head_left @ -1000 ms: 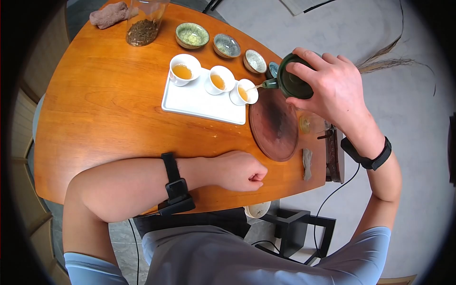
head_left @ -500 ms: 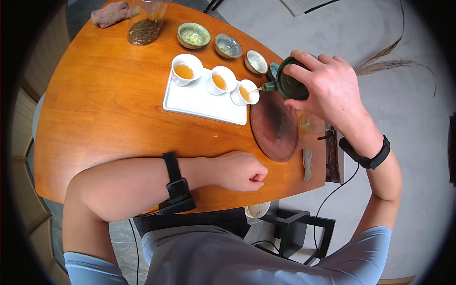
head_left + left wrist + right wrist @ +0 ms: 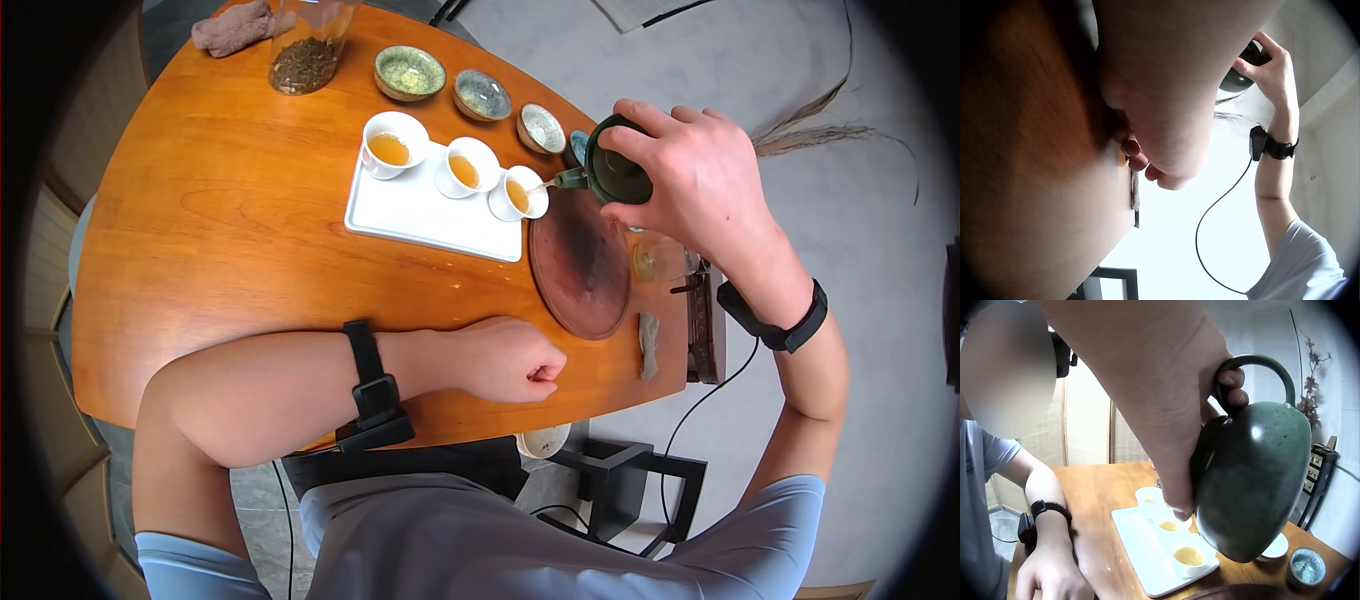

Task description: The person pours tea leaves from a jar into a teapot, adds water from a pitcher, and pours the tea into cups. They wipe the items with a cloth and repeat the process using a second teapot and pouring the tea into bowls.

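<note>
My right hand [image 3: 690, 180] grips a dark green teapot [image 3: 1254, 481], with fingers through its loop handle in the right wrist view and the thumb against its lid side. The pot is tilted, and a thin stream of tea runs from its spout [image 3: 570, 179] into the rightmost white cup [image 3: 532, 204]. A middle white cup [image 3: 478, 185] and a left white cup [image 3: 408, 135] also hold amber tea. All three stand along a white tray [image 3: 430, 225]. My left hand [image 3: 505, 360] rests on the table near its front edge, fingers curled in, holding nothing.
Several glazed bowls, among them a green bowl [image 3: 410, 75], line up behind the tray. A round reddish-brown board [image 3: 585, 285] lies right of it. A clear container of dark leaves [image 3: 303, 65] and a crumpled cloth [image 3: 233, 30] sit at far left. A cable [image 3: 690, 415] hangs from my right wrist.
The teapot stays tilted over the rightmost cup, tea still running into it. The left hand keeps its place on the table; the view shifts only slightly.
</note>
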### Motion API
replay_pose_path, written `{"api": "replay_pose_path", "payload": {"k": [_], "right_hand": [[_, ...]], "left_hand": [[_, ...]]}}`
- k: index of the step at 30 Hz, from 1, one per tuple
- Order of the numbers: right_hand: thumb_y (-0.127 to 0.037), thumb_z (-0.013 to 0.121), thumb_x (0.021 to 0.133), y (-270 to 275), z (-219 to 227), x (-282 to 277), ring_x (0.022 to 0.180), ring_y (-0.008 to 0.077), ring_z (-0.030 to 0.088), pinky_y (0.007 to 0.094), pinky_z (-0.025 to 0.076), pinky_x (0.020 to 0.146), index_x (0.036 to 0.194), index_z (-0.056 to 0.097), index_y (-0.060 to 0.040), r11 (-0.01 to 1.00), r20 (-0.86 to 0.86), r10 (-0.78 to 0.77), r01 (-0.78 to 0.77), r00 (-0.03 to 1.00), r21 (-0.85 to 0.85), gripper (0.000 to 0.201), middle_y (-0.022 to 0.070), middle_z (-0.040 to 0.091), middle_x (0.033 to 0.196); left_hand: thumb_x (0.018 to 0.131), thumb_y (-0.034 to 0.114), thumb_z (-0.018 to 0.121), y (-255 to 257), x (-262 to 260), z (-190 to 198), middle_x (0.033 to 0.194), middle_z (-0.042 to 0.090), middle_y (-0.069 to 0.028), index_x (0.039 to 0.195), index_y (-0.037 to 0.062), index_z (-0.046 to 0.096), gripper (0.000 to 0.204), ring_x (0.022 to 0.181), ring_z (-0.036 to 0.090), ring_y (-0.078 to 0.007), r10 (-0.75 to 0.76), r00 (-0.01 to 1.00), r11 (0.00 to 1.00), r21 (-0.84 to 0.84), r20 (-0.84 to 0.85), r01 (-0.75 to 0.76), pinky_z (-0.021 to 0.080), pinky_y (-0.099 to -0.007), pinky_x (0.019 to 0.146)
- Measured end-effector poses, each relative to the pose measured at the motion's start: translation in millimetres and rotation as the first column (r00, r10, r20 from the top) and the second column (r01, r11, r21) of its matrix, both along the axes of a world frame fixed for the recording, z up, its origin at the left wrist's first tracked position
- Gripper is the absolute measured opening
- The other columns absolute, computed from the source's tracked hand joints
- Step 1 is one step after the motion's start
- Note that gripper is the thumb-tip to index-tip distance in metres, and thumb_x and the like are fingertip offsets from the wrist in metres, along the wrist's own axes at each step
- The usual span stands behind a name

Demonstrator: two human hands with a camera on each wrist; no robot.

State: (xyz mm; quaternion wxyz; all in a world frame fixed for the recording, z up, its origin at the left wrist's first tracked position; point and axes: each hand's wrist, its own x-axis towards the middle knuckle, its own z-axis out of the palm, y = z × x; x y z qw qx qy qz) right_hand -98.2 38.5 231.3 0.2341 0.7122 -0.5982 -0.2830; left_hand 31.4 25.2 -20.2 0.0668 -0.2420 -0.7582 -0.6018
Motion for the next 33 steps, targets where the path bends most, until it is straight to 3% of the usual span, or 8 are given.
{"api": "replay_pose_path", "payload": {"k": [2,6,8,9,18,20,33], "right_hand": [[-0.028,0.096,0.057,-0.7,0.8,0.5,0.078,0.0247,0.066,0.0383,0.053,0.07,0.104,0.071,-0.0168,0.999,-0.034,-0.038,0.039,0.999,0.026,0.054,-0.0024,0.07,0.119],[-0.028,0.096,0.057,-1.5,0.1,1.3,0.078,0.0248,0.066,0.0385,0.053,0.071,0.105,0.071,-0.0169,0.999,-0.03,-0.034,0.035,0.999,0.026,0.055,-0.0023,0.07,0.119],[-0.035,0.093,0.064,-1.9,-0.8,2.3,0.079,0.0264,0.067,0.0408,0.053,0.071,0.098,0.07,-0.0159,1.0,0.006,-0.003,0.003,1.0,0.007,0.046,0.0015,0.067,0.098],[-0.035,0.093,0.064,-2.2,-1.0,2.8,0.079,0.0264,0.067,0.0408,0.053,0.071,0.098,0.07,-0.0159,1.0,0.006,-0.003,0.003,1.0,0.007,0.046,0.0015,0.067,0.098],[-0.035,0.093,0.063,-3.8,-2.3,2.4,0.079,0.0262,0.068,0.0408,0.053,0.07,0.099,0.071,-0.0162,1.0,0.006,0.013,-0.013,1.0,0.009,0.046,0.0012,0.069,0.1],[-0.029,0.096,0.057,-4.1,-2.1,2.2,0.08,0.025,0.068,0.039,0.053,0.072,0.105,0.072,-0.0171,0.999,-0.025,-0.024,0.025,0.999,0.032,0.055,-0.0013,0.071,0.12],[-0.03,0.096,0.057,-6.1,-4.6,3.2,0.081,0.0255,0.068,0.0392,0.054,0.074,0.105,0.071,-0.0167,0.999,-0.011,-0.031,0.032,0.999,0.035,0.055,-0.0002,0.071,0.122]], "left_hand": [[0.091,0.017,0.073,-0.4,0.4,0.0,0.066,0.06,-0.0109,0.076,0.0056,0.057,0.025,0.061,0.058,-0.0324,0.003,1.0,1.0,0.003,-0.001,-0.003,0.043,-0.044,0.058],[0.091,0.017,0.073,-0.3,0.0,-0.7,0.066,0.06,-0.0111,0.076,0.0055,0.057,0.025,0.062,0.058,-0.033,-0.001,1.0,1.0,0.003,-0.006,0.001,0.043,-0.0444,0.058],[0.091,0.017,0.073,0.3,-0.4,-1.6,0.066,0.06,-0.0111,0.076,0.0055,0.057,0.025,0.062,0.058,-0.0331,-0.002,1.0,1.0,0.002,-0.008,0.002,0.043,-0.0445,0.058],[0.091,0.017,0.073,0.3,-0.3,-1.3,0.066,0.06,-0.011,0.076,0.0055,0.057,0.025,0.062,0.058,-0.0331,0.001,1.0,1.0,0.001,-0.01,-0.001,0.043,-0.0446,0.058],[0.091,0.017,0.073,0.6,-0.6,-1.4,0.066,0.06,-0.0106,0.076,0.0056,0.057,0.025,0.061,0.057,-0.0328,0.004,1.0,1.0,-0.012,-0.01,-0.004,0.043,-0.0447,0.058],[0.091,0.017,0.073,0.5,-0.3,-1.3,0.066,0.06,-0.0106,0.076,0.0056,0.057,0.025,0.061,0.057,-0.0328,0.004,1.0,1.0,-0.011,-0.011,-0.004,0.043,-0.0447,0.058],[0.091,0.016,0.072,0.3,0.1,-1.3,0.066,0.059,-0.0108,0.075,0.0052,0.056,0.025,0.061,0.057,-0.0333,0.005,1.0,1.0,0.0,-0.016,-0.005,0.043,-0.0448,0.058]]}}
